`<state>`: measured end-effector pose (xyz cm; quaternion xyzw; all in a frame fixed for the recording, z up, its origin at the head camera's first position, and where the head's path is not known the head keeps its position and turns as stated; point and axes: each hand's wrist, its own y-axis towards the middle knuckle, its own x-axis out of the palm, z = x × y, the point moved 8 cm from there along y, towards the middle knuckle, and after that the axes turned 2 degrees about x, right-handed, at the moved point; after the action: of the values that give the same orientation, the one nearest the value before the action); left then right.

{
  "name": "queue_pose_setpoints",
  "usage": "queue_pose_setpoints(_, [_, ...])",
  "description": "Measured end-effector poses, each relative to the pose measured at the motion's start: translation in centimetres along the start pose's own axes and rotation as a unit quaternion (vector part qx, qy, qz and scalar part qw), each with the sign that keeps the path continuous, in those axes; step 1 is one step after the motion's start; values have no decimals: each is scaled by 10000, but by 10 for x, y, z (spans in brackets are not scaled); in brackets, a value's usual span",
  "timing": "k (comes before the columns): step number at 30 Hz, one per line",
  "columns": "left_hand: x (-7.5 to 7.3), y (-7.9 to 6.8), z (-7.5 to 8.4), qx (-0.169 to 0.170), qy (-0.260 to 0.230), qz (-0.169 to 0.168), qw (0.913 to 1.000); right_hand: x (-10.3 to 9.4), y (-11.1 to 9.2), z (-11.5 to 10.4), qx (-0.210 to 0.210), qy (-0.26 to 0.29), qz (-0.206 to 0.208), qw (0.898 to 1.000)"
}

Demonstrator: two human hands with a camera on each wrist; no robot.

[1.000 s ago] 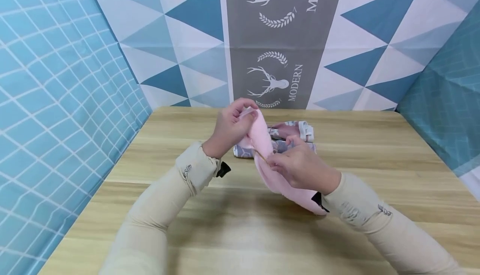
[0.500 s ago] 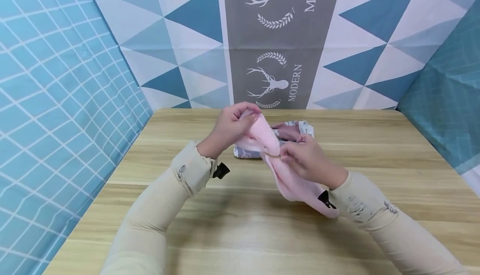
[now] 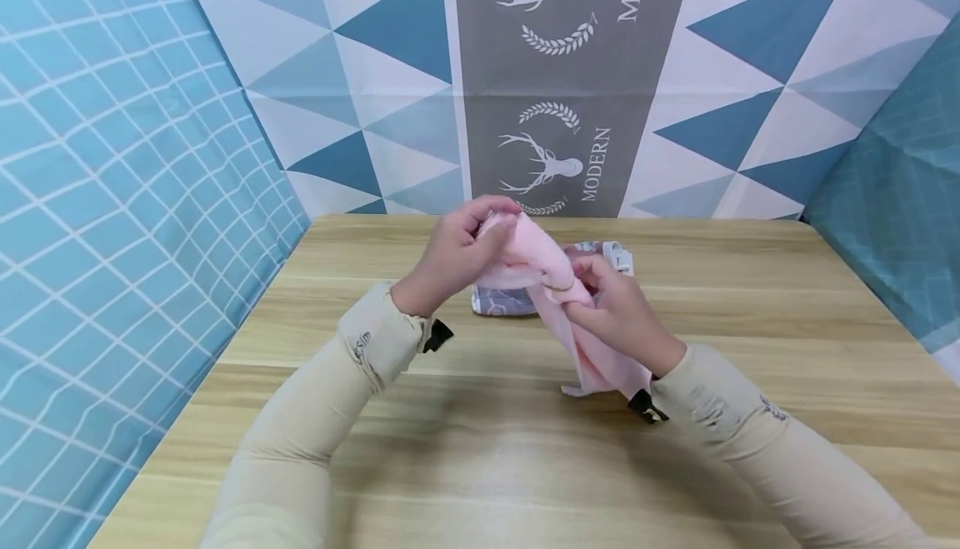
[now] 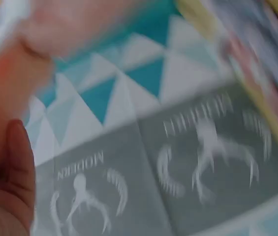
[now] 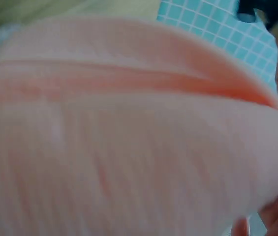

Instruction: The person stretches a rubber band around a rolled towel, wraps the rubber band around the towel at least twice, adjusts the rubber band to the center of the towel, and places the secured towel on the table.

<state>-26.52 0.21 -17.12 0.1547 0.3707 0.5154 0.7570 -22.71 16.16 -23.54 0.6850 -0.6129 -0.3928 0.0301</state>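
A soft pink towel (image 3: 534, 251), bunched and hanging, is held up over the table between both hands. My left hand (image 3: 453, 254) pinches its upper end between thumb and fingers. Lower down, my right hand (image 3: 619, 309) grips the towel beside a thin yellowish-brown band (image 3: 559, 288) that lies around a narrow part of it. Below the band, the loose end droops toward the right wrist. Pink cloth (image 5: 129, 157) fills most of the right wrist view, blurred and covering most of the fingers. At lower left in the left wrist view, part of the left hand (image 4: 12, 189) shows.
Behind the towel, a folded patterned cloth (image 3: 506, 301) in grey-blue, dusty pink and white lies on the wooden table (image 3: 480, 466), partly covered. A patterned backdrop (image 3: 405, 74) stands along the far edge, and a blue gridded sheet (image 3: 112, 199) hangs at left.
The right hand has shifted the band outward to the right and now grips the towel beside it. The towel's lower end has swung and folded; the left hand keeps its hold.
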Motion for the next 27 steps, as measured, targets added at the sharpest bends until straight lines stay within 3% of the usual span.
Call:
queue_pose_setpoints(1, [0, -1, 6, 593, 427, -202, 9971, 0, 1, 5, 302, 413, -89, 9986])
queue_pose_setpoints(3, [1, -5, 16, 1733, 1084, -547, 9774, 0, 1, 14, 932, 1083, -257, 9894])
queue_pose_setpoints(5, [3, -11, 23, 2544, 1114, -919, 9563, 0, 2, 22, 1398, 1513, -440, 9776])
queue_pose_setpoints(7, [6, -15, 27, 2942, 1033, -1210, 9424, 2, 2, 27, 1623, 1808, -652, 9678])
queue_pose_setpoints(9, [7, -18, 31, 3196, 1063, -1222, 9336, 4, 2, 30, 1749, 2098, -889, 9579])
queue_pose_setpoints(14, [8, -22, 39, 3681, 1619, -555, 9139, 12, 0, 33, 1724, 2319, -1620, 9435])
queue_pose_setpoints(17, [8, -19, 41, 3650, 1297, -509, 9205, 17, -2, 31, 1517, 2306, -1983, 9405])
queue_pose_setpoints(19, [7, -16, 38, 3382, 858, -653, 9349, 19, -2, 29, 1325, 2311, -2115, 9404])
queue_pose_setpoints(22, [6, -12, 33, 2756, 431, -805, 9569, 20, -1, 25, 882, 1973, -2053, 9546])
queue_pose_setpoints(24, [5, -10, 28, 2284, 368, -822, 9694, 17, 2, 19, 299, 1570, -1764, 9712])
queue_pose_setpoints(26, [4, -8, 24, 1819, 401, -783, 9794, 11, 5, 6, -699, 753, -1207, 9874])
queue_pose_setpoints(27, [4, -7, 21, 1588, 408, -750, 9836, 7, 5, -2, -1245, 241, -853, 9882])
